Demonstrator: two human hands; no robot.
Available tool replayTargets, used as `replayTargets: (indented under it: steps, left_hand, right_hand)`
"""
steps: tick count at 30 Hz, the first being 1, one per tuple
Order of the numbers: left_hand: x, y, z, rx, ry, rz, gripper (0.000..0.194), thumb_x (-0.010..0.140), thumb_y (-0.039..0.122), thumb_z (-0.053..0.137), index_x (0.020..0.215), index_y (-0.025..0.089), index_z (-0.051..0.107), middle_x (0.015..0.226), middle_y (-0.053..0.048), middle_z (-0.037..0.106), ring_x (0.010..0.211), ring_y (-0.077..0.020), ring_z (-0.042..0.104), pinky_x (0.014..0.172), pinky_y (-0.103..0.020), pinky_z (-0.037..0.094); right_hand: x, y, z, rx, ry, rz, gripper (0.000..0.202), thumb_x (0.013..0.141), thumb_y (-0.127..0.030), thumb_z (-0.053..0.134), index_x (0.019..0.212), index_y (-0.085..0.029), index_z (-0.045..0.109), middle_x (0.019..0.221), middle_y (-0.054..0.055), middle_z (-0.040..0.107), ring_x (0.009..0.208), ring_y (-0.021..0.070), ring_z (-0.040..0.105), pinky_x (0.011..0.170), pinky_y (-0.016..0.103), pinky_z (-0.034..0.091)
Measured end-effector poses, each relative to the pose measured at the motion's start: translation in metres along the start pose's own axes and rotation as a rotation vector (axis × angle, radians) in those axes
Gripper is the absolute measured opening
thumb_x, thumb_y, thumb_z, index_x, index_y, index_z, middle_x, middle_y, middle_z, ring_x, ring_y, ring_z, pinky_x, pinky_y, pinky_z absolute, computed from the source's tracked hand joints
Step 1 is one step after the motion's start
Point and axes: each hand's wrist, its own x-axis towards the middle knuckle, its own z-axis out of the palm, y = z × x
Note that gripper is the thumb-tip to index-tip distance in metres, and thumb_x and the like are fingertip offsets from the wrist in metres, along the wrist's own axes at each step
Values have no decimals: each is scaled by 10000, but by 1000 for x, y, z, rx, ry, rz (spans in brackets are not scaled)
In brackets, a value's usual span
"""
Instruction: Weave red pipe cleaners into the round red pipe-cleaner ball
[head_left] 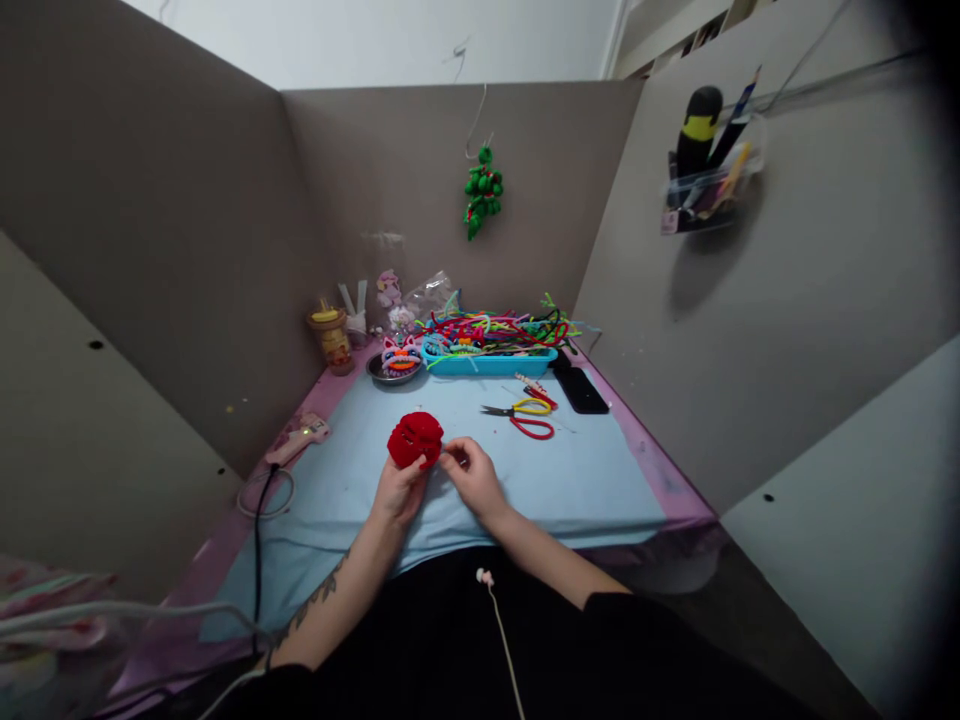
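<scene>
My left hand (403,490) is closed around the lower side of a red, fuzzy rounded piece (415,438), which looks made of pipe cleaners. Small dark gaps show in its face. At the piece's right edge my right hand (474,480) pinches with thumb and forefinger; whatever lies between those fingertips is too small to make out. To the right of both hands lie scissors (525,410) with one yellow and one red handle loop, blades pointing left.
Behind stands a blue tray (491,365) heaped with colourful pipe cleaners (502,328). A metal dish (390,376) holds a colourful fuzzy figure. A black phone (581,390) lies right, a pink glue gun (301,438) left, beside a drink cup (332,345). Partition walls (450,180) enclose the table.
</scene>
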Motion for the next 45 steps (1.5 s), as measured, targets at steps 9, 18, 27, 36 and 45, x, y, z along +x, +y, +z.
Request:
replayTargets:
  steps: [9,18,27,36,45]
  left_hand:
    - [0,-6,-4,148,-92,-81,613,569,210,865,1134,171,630,1066,-96,716,1055,-270,651,990,-407,466]
    - [-4,10,-14,1092,67,607,219,793,311,698,991,236,641,1033,-52,614,1018,-205,587,954,-412,458]
    - [2,10,-13,1454,-135,758,169,895,260,558,983,216,695,1078,-100,568,1028,-231,574,911,-418,494]
    - [1,8,-14,1487,-141,747,166,886,269,563,833,187,698,1280,-145,510,1248,-293,494,1030,-487,431]
    - [-1,9,-14,1352,-210,732,158,892,244,546,854,188,689,1299,-134,575,1218,-253,554,1014,-448,470]
  right_hand:
    - [8,9,3,127,-65,86,91,736,-264,627,779,-185,624,792,-4,578,735,149,537,723,277,462]
    - [19,-5,-23,-304,92,-199,67,809,-215,574,823,-200,638,912,51,508,855,195,543,840,355,471]
    - [14,3,-16,-400,18,-266,87,818,-163,566,840,-200,642,1135,109,488,1120,260,493,1000,449,424]
    - [13,5,-16,-328,-27,-259,116,840,-164,553,818,-206,659,1109,99,524,1069,232,538,967,410,463]
    - [5,0,-15,-492,48,-431,184,924,-182,456,928,-185,640,988,120,549,965,241,541,915,428,493]
